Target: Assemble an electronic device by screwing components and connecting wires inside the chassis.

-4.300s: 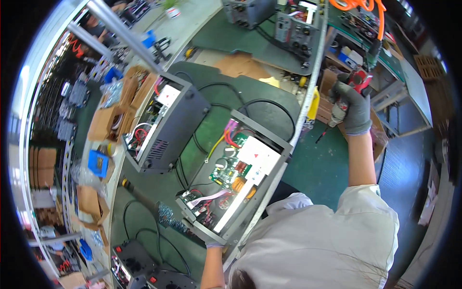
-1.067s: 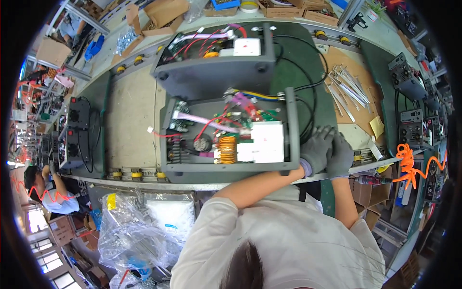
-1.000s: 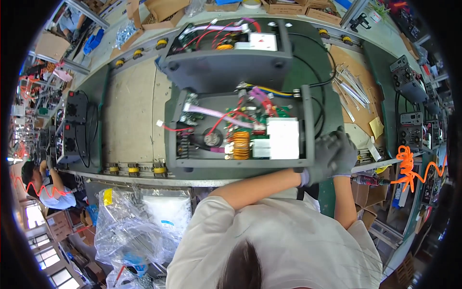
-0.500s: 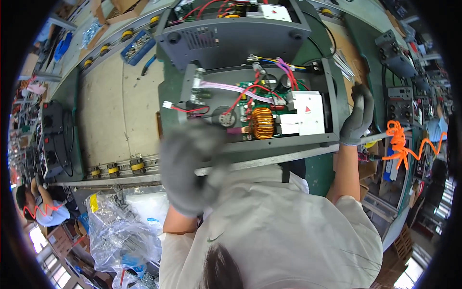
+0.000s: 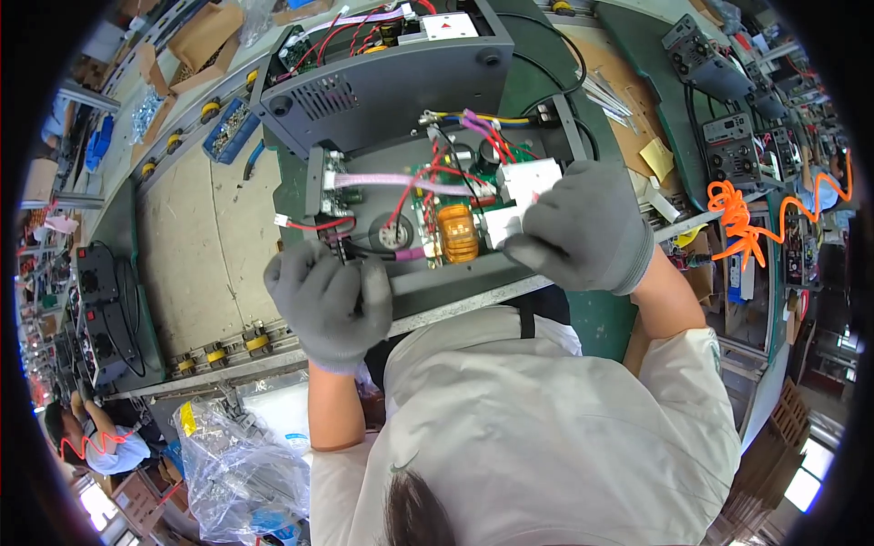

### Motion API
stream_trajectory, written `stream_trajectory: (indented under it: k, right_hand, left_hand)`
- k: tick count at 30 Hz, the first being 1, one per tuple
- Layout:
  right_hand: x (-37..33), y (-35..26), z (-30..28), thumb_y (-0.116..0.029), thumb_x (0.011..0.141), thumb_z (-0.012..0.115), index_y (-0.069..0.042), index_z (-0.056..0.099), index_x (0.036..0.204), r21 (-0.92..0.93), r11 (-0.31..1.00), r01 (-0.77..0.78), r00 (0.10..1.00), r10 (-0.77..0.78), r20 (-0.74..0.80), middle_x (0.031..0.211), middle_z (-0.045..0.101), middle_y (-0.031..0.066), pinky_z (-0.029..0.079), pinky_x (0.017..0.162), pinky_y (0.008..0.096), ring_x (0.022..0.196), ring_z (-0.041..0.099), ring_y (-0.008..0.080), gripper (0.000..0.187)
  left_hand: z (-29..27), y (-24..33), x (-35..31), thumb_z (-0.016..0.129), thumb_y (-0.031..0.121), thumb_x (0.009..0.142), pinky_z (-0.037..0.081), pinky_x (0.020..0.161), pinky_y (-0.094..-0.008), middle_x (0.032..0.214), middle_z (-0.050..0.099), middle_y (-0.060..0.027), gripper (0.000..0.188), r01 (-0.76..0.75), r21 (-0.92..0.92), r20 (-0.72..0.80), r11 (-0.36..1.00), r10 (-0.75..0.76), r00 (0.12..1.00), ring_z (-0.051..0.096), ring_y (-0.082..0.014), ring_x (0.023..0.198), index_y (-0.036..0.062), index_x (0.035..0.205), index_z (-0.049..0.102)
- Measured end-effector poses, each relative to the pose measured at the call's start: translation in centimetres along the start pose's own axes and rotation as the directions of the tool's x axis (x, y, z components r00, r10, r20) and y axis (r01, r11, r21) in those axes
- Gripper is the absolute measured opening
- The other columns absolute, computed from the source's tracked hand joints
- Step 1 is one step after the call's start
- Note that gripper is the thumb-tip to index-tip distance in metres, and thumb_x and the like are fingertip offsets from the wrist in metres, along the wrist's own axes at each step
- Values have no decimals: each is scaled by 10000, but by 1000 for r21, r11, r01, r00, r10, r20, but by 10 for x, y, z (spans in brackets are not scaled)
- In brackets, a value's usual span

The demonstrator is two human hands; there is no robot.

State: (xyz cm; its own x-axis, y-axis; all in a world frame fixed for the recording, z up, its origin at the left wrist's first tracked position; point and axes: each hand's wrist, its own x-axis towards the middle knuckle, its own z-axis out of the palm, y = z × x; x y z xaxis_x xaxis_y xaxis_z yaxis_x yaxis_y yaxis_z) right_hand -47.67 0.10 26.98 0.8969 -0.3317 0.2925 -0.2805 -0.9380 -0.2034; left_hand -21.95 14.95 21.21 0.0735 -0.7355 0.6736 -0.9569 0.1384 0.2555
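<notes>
The open grey box (image 5: 446, 271), full of wires around an orange coil (image 5: 458, 234), lies a little toward twelve o'clock from the middle of the view, its right front corner hidden by the right hand (image 5: 583, 227), which also covers part of the white plate (image 5: 533, 179). At the box's eight o'clock the left hand (image 5: 330, 305) is curled before the corner; both gloved hands bend their fingers inward, but whether they pinch something I cannot tell. Toward eleven o'clock, a second grey box (image 5: 391, 98) is cut by the upper edge.
</notes>
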Motion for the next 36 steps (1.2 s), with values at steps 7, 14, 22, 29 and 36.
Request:
stream_trajectory:
  k: [7,14,22,29,36]
  right_hand:
    - [9,-5,-38,-345,854,717,-126,656,633,130,988,86,956,-118,267,565,571,71,427,561,451,554,597,300,316]
    - [78,19,27,-293,846,724,-150,703,1111,29,996,81,992,-84,96,958,680,81,507,829,445,929,656,316,303]
    - [88,29,9,-261,897,638,-167,749,1085,-301,953,-25,898,153,412,991,700,77,499,931,434,1001,658,279,237]
    - [99,42,15,-263,887,615,-156,796,918,-198,978,-58,817,161,554,900,686,75,500,915,440,993,649,271,213]
    - [123,20,34,-427,984,616,-23,766,998,293,877,-381,787,142,600,802,730,153,517,716,427,716,658,320,432]
  left_hand:
    - [-32,23,27,738,144,769,430,798,-441,694,615,-49,131,59,-65,319,996,-35,947,629,-284,806,97,693,642]
    - [27,-15,74,667,148,791,450,1010,-472,824,693,-89,206,-165,-23,434,986,158,887,676,-318,940,121,986,726]
    - [17,-38,66,483,325,1073,448,659,-308,635,494,-15,382,709,-659,520,252,-529,671,536,-140,700,3,1057,687]
    - [21,-41,53,403,393,1105,293,488,-249,596,476,-9,495,561,-814,396,150,-564,725,308,-63,485,-25,1037,659]
    - [20,-42,49,495,360,1067,365,574,-244,589,481,-16,424,542,-785,353,300,-501,790,399,-81,552,-22,1079,679]
